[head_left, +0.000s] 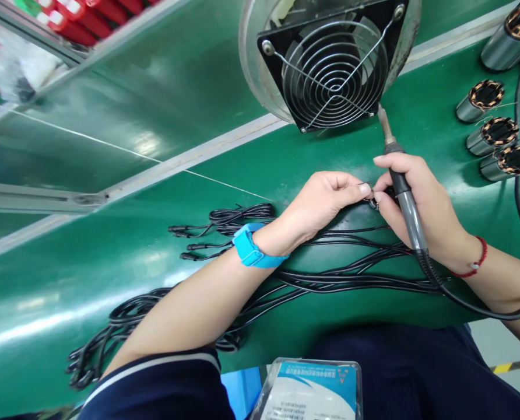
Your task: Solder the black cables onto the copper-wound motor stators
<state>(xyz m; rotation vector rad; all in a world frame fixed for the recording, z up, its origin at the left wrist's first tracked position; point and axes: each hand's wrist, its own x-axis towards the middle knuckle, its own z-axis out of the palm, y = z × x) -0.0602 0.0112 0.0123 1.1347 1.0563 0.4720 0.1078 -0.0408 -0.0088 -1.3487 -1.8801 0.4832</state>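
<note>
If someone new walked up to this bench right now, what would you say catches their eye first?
Probably the two hands meeting at the centre of the green bench: the right hand holds a soldering iron with its tip pointing up toward the fan, while the left hand pinches a small part beside it. Just above sits a black fan with a wire guard, and black cables lie spread under both wrists.

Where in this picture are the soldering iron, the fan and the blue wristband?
soldering iron (pixel 408 210), head view, on the grey handle held in the right hand.
fan (pixel 334 73), head view, on the middle of its wire guard.
blue wristband (pixel 251 249), head view, on the band across the left wrist.
</note>
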